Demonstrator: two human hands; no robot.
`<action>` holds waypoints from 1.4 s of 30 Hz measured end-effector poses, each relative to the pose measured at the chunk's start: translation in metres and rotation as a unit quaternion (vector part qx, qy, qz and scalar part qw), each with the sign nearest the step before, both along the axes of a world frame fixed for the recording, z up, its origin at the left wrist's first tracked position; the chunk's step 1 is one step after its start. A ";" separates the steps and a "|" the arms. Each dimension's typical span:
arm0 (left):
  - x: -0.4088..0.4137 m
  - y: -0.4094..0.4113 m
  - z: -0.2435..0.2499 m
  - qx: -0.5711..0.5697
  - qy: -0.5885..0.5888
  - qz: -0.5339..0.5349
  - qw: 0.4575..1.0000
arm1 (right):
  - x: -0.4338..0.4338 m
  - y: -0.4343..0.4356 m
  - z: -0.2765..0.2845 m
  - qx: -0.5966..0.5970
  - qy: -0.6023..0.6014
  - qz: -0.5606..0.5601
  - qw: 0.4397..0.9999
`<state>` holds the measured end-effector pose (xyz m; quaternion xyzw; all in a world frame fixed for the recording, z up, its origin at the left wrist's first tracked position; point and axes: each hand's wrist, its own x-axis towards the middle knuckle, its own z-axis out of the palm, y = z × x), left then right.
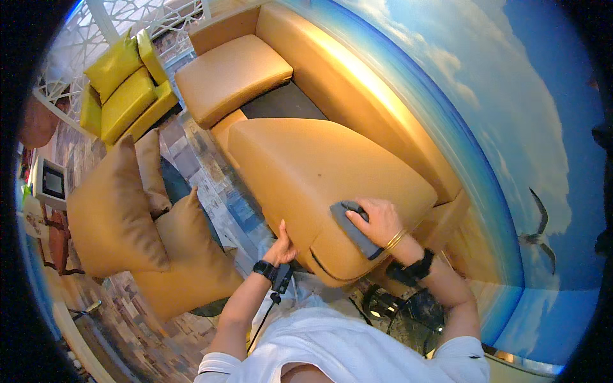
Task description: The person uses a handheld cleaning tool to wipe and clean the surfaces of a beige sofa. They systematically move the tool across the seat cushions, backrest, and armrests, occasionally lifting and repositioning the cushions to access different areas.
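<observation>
My right hand grips a dark grey scrubbing block with a black handle, which rests flat on a tan sofa cushion. The cushion is lifted out and lies tilted over the sofa frame, its near end towards me. A small dark spot marks its upper face. At the cushion's left edge, my left hand holds on with the thumb up and the fingers partly hidden. The tan sofa runs along the wall, and its dark seat base shows beyond the cushion.
Several brown pillows are piled on the left. A yellow-green armchair stands behind them on the patchwork wood-look floor. By my right forearm, a black machine with a clear tank sits low. A sky mural covers the right wall.
</observation>
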<state>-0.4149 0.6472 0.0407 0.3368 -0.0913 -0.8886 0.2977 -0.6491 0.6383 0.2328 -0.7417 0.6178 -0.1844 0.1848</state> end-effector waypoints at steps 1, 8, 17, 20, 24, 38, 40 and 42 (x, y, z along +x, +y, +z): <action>0.003 0.010 -0.015 0.014 -0.014 -0.024 1.000 | 0.001 0.010 -0.029 -0.014 -0.049 -0.048 0.998; 0.070 0.087 -0.073 0.092 -0.117 0.059 0.987 | 0.050 0.096 -0.187 -0.002 -0.032 -0.012 0.999; 0.084 0.112 -0.159 0.130 -0.234 0.117 0.956 | 0.084 0.094 -0.255 0.042 -0.026 -0.001 0.999; 0.076 0.123 -0.166 0.151 -0.226 0.100 0.957 | 0.087 0.084 -0.265 0.073 0.007 -0.014 0.997; 0.067 0.115 -0.155 0.096 -0.350 0.081 0.928 | 0.090 0.088 -0.274 0.029 0.078 0.104 0.991; 0.060 -0.057 -0.122 -0.240 -0.750 -0.039 0.615 | 0.060 -0.087 -0.310 0.014 0.223 -0.037 0.974; 0.067 -0.078 -0.126 -0.236 -0.752 -0.029 0.615 | 0.081 -0.108 -0.315 -0.001 0.221 -0.111 0.969; 0.075 -0.092 -0.128 -0.243 -0.747 -0.013 0.619 | 0.110 -0.107 -0.309 0.010 0.222 -0.082 0.971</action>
